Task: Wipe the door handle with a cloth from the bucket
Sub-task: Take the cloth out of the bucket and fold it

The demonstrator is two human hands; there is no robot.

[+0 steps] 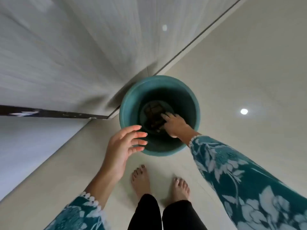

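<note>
A teal bucket (132,98) stands on the tiled floor at the foot of a grey door (66,55). A dark checked cloth (152,112) lies at the bucket's bottom. My right hand (174,125) reaches down inside the bucket, fingertips on the cloth; whether it grips the cloth is not clear. My left hand (123,146) hovers open at the bucket's near-left rim, fingers spread, holding nothing. The door handle is out of view.
The door's dark bottom edge (49,112) runs left of the bucket. My bare feet (141,180) stand just behind the bucket on glossy beige tiles (249,72) that reflect ceiling lights. A wall (25,146) rises on the left.
</note>
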